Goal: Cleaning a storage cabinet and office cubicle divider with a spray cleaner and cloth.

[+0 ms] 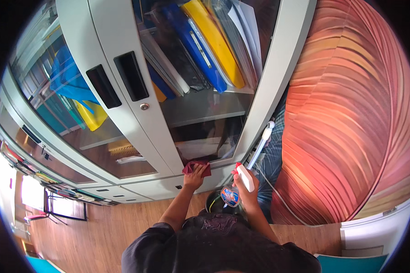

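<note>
My left hand presses a folded dark red cloth to the lower edge of a glass door on a light grey metal cabinet. In my right hand is a spray bottle with a white and red trigger head, a clear body and a printed label. The bottle is apart from the door, to the right of the cloth. Behind the glass pane, blue and yellow binders lean on a shelf. Two black recessed handles and a round lock sit on the door frames.
A white pole leans by the cabinet's right side, near a patterned dark cloth. A large orange-red patterned panel stands to the right. Below my hands is a dark bucket. A chair stands far left on the wood-look floor.
</note>
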Available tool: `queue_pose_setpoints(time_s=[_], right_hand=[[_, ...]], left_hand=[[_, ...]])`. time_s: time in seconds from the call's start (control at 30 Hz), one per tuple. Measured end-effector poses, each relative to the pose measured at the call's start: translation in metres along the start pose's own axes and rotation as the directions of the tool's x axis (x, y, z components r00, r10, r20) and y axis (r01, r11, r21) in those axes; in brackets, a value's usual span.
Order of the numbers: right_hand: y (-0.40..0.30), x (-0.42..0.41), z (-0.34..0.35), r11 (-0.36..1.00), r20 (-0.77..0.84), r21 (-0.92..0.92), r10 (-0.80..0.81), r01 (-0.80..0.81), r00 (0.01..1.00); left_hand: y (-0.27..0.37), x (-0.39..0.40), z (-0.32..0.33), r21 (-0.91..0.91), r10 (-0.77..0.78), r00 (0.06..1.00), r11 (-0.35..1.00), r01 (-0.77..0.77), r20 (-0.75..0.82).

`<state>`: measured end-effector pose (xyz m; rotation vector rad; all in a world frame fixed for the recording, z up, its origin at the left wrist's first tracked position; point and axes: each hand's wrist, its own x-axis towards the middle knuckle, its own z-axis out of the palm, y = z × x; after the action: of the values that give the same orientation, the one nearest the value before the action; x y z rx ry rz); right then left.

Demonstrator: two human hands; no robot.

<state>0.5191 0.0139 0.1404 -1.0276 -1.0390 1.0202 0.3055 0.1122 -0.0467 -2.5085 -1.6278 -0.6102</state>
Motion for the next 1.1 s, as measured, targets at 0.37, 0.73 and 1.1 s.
queue_pose_setpoints(time_s=[0.37, 0.73, 1.1], right_hand=[[0.014, -0.013, 0.008, 0.998, 0.006, 0.024, 0.064, -0.065, 0.998], [0.024, -0.01, 0.02, 0.997, 0.094, -0.01, 0.079, -0.079, 0.992], [-0.051, 0.017, 0.027, 1.0, 0.101, 0.015, -0.013, 0.011, 0.995]], left_hand=[[0.011, 0.097, -0.113, 0.017, -0.021, 0.86, 0.999, 0.035, -0.51], [0.03, 0.157, -0.226, 0.164, 0.075, 0.729, 0.985, 0.052, -0.681], [0.011, -0.001, -0.028, -0.251, -0.139, 0.989, 0.957, 0.149, 0.056]])
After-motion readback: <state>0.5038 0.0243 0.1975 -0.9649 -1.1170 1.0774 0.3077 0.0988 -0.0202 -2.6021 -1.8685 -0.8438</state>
